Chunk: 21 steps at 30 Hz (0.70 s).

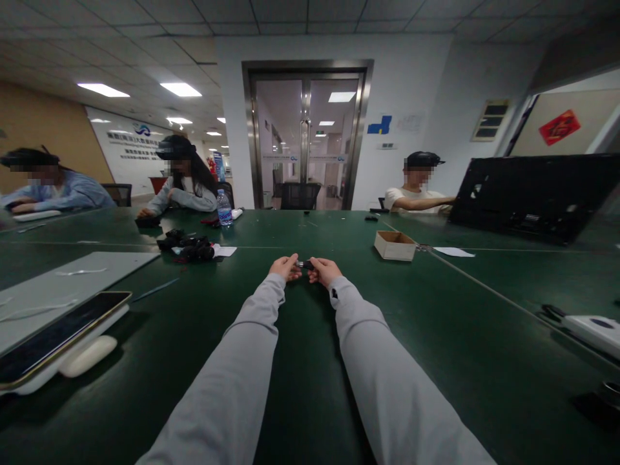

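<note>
Both arms reach forward over the green table [310, 361], and a small black object with a lighter, metallic-looking left end [305, 265] spans the gap between my hands. My left hand [286, 267] pinches its light end. The dark end is between the closed fingers of my right hand [324, 271]. What exactly the object is cannot be made out at this size. My hands are a little above the table, close together.
An open box [394, 246] stands right of my hands. Dark tangled items [186, 246] and a water bottle [224, 208] are at the left. A phone [61, 336] and grey board [92, 265] lie near left. A large black screen [533, 197] stands right. Three people sit across.
</note>
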Each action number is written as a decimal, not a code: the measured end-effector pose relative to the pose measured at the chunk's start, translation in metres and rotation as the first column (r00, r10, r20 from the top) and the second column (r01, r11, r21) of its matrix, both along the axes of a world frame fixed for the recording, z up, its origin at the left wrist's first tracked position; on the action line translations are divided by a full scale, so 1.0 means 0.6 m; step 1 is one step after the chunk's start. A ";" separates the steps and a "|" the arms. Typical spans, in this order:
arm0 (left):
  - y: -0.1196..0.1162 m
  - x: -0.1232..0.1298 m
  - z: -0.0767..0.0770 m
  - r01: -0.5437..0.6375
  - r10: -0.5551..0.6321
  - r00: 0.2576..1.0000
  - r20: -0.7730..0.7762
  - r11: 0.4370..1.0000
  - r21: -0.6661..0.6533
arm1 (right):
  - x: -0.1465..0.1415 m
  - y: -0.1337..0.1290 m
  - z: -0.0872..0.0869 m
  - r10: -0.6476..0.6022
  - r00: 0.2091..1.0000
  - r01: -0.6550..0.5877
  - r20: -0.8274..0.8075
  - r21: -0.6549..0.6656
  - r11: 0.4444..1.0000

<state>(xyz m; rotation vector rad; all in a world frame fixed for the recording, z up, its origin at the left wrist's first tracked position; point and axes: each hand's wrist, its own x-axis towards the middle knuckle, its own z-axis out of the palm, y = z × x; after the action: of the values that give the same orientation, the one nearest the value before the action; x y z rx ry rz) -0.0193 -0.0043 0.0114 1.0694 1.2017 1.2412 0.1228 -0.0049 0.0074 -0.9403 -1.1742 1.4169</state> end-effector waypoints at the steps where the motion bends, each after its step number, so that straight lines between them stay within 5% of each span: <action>1: 0.001 0.000 -0.001 0.005 -0.004 0.999 -0.050 1.000 0.012 | 0.000 0.000 0.000 0.004 1.000 -0.004 0.012 -0.003 1.000; 7: -0.006 -0.004 -0.005 0.094 -0.088 0.995 -0.035 0.958 0.270 | 0.000 0.002 -0.002 0.010 1.000 -0.011 0.023 0.017 1.000; 11: -0.014 0.001 0.003 0.020 -0.013 0.998 -0.061 0.993 0.119 | 0.001 0.004 -0.006 0.016 0.999 -0.017 0.035 0.026 1.000; 16: -0.022 0.004 0.013 0.049 -0.020 0.989 -0.143 0.978 0.202 | 0.000 0.005 -0.007 -0.003 0.999 0.001 0.049 0.040 0.999; 21: -0.023 0.006 0.016 0.049 -0.039 0.983 -0.177 0.998 0.051 | -0.002 0.001 -0.003 -0.005 0.998 0.003 0.069 0.028 1.000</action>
<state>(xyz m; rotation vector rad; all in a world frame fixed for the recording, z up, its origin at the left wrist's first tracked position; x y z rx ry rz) -0.0158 -0.0178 0.0209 1.2608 1.2759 1.1706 0.1218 -0.0041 0.0054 -0.9775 -1.2396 1.3709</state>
